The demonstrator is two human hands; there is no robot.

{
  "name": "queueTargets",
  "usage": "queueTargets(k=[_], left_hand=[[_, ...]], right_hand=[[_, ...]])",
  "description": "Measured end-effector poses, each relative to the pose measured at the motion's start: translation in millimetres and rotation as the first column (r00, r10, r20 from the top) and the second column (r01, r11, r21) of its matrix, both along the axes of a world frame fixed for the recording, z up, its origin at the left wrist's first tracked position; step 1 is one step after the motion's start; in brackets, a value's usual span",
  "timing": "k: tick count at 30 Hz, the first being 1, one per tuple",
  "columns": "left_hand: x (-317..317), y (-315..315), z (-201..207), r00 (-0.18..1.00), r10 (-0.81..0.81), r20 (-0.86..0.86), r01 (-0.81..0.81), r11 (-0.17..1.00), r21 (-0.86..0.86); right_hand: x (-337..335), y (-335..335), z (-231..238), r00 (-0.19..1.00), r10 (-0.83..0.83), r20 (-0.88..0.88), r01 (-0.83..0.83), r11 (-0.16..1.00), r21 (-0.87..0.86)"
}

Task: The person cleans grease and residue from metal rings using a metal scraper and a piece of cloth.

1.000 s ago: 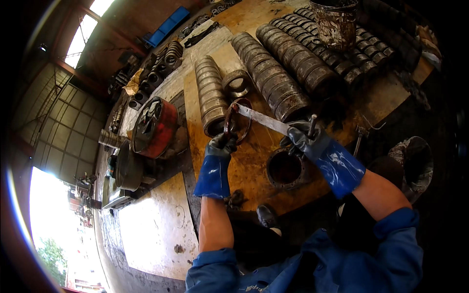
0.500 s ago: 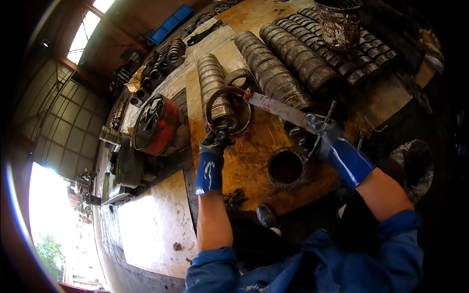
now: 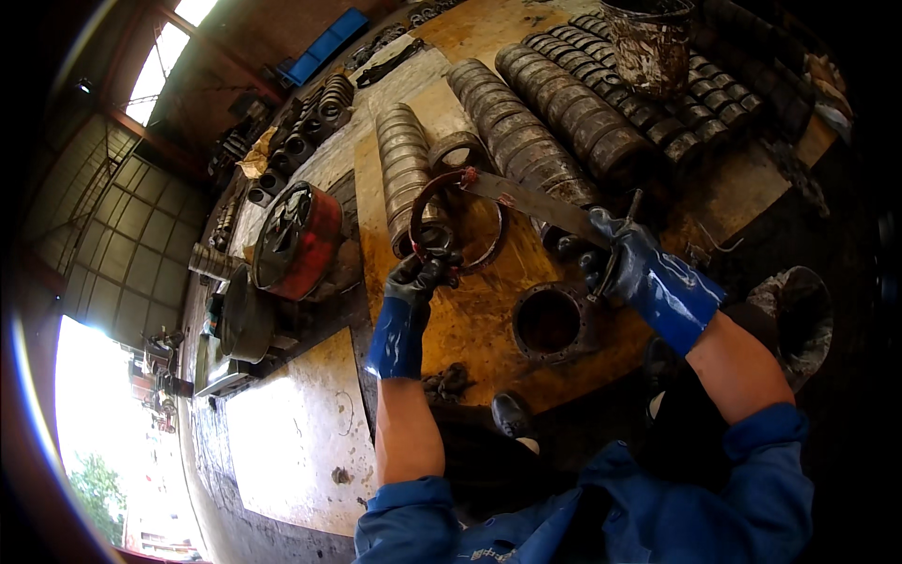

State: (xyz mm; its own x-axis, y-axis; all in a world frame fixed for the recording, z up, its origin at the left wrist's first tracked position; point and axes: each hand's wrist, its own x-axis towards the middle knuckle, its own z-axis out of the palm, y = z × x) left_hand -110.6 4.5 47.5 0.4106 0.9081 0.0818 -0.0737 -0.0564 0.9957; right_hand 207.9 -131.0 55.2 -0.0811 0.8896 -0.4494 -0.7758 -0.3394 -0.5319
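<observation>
My left hand [image 3: 419, 278], in a blue-and-black work glove, grips the lower edge of a thin dark ring [image 3: 420, 203] held up off the floor. Red paste smears parts of the ring. My right hand [image 3: 628, 252], gloved alike, is closed round the near end of a long flat metal blade [image 3: 540, 205]. The blade's far end, daubed with red paste, lies at the ring's upper edge. A thin rod [image 3: 635, 203] sticks up beside the right hand; whether it is held cannot be made out. Below, a round flanged housing [image 3: 584, 326] stands with its dark opening upward.
Rows of stacked metal rings [image 3: 512, 132] lie on brownish sheets beyond my hands. A paste-crusted bucket [image 3: 653, 52] stands far right. To the left is a red drum [image 3: 318, 240]. A dark rag [image 3: 449, 383] lies near my shoe [image 3: 512, 414]; a container [image 3: 799, 320] is at right.
The ring has shifted slightly right and turned in my left hand. The blade's tip has moved a little left and up, from the ring's upper right side to its top.
</observation>
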Motion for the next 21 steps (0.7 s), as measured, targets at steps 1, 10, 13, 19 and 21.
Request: queueTargets(k=[1,10,13,19,21], left_hand=[[-4,6,-3,0.998,-0.055,-0.010,0.054,0.998,-0.035],[-10,12,-22,0.996,-0.089,0.021,0.091,0.990,-0.110],[18,7,-14,0.996,0.023,0.090,-0.014,0.994,-0.105],[26,-7,-4,0.982,0.110,0.156,-0.100,0.992,-0.071],[30,-6,-6,0.982,0.118,0.149,-0.109,0.992,-0.068]], right_hand=[[1,0,1,1.000,0.018,-0.007,-0.018,1.000,0.002],[-9,12,-15,0.951,-0.134,-0.277,0.173,0.978,0.120],[4,11,-19,0.917,-0.339,-0.210,0.342,0.939,-0.021],[-24,11,-32,0.960,-0.139,-0.244,0.163,0.983,0.081],[-23,10,-30,0.962,-0.161,-0.218,0.184,0.979,0.089]])
